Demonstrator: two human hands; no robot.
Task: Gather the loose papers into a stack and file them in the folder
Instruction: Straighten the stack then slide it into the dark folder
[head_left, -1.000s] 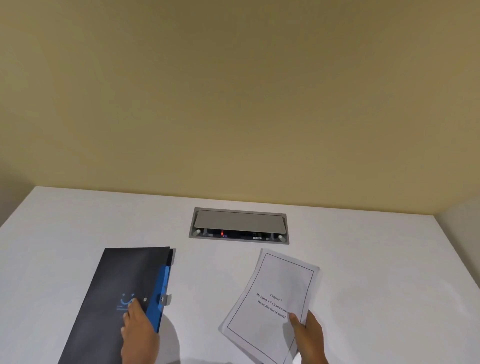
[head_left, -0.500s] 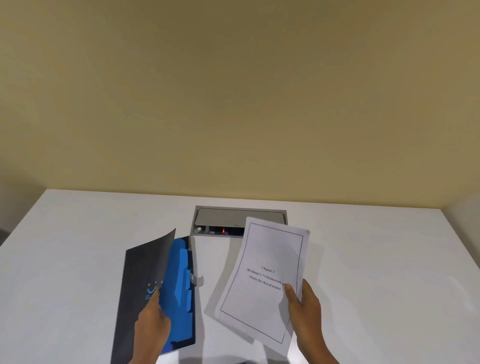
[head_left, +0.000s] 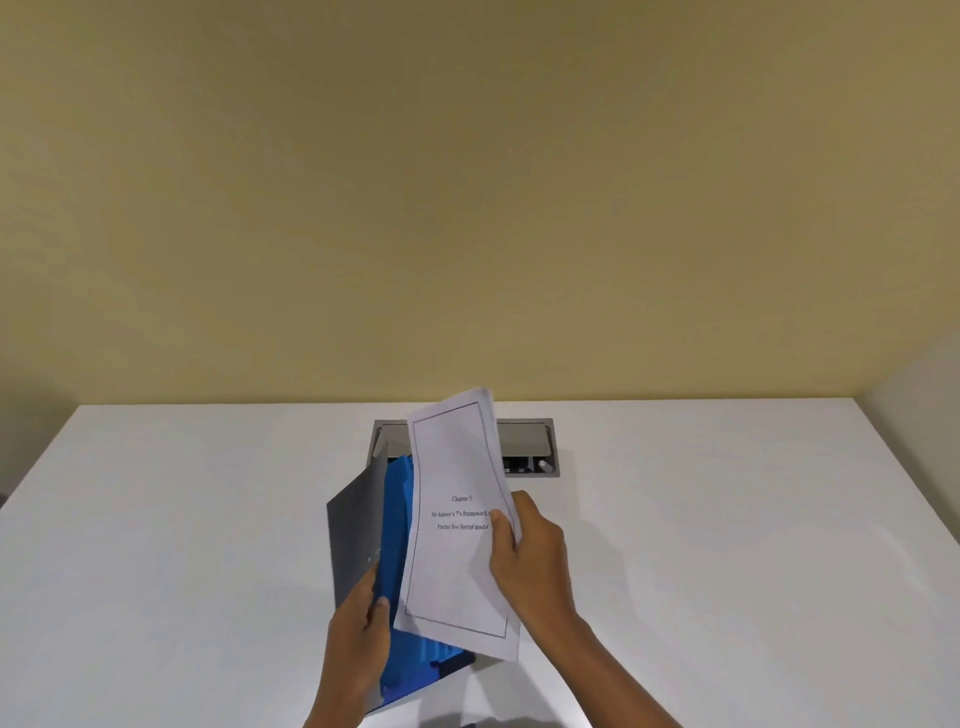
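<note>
papers (head_left: 457, 561): white, black-bordered title page, bowed | right hand (head_left: 530, 561): pinching papers' edge | left hand (head_left: 358, 634): gripping grey folder (head_left: 356, 525) cover, blue dividers (head_left: 397, 525) showing

Left hand (head_left: 358, 631) lifts folder (head_left: 353, 530) cover; right hand (head_left: 527, 558) grips papers (head_left: 454, 566).

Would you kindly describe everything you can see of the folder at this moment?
The folder has a dark grey cover, matte like card or plastic, and bright blue tabbed dividers inside. It is open: the left hand pinches the cover's edge and holds it raised, while the blue interior lies on the white table. The stack of papers, held by the right hand, is in front of the blue dividers and hides much of them. A small pale mark shows on the cover.
</note>
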